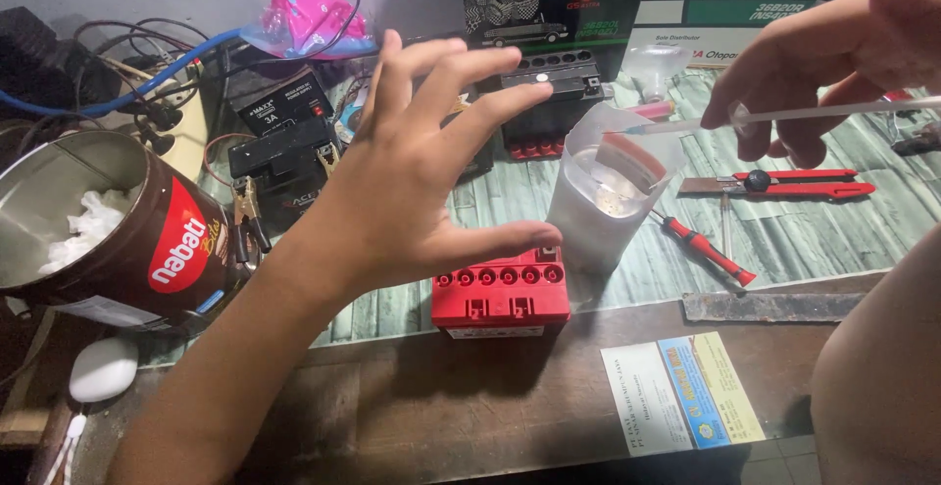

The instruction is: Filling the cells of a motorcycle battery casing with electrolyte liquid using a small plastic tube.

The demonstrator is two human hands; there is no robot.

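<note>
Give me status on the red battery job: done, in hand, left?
Done: red battery sits on the bench with its six top ports open; the clear cup beside it holds some liquid. In hand: right hand holds a thin clear tube with its tip at the cup's rim; left hand hovers open above the battery. Left: the ports are uncapped; fill level inside cannot be seen.

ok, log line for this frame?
left hand: open, over red battery | right hand: holds clear syringe | tip at plastic cup

Left hand bare, no sleeve, no rings, right hand bare, forearms uncovered
</note>
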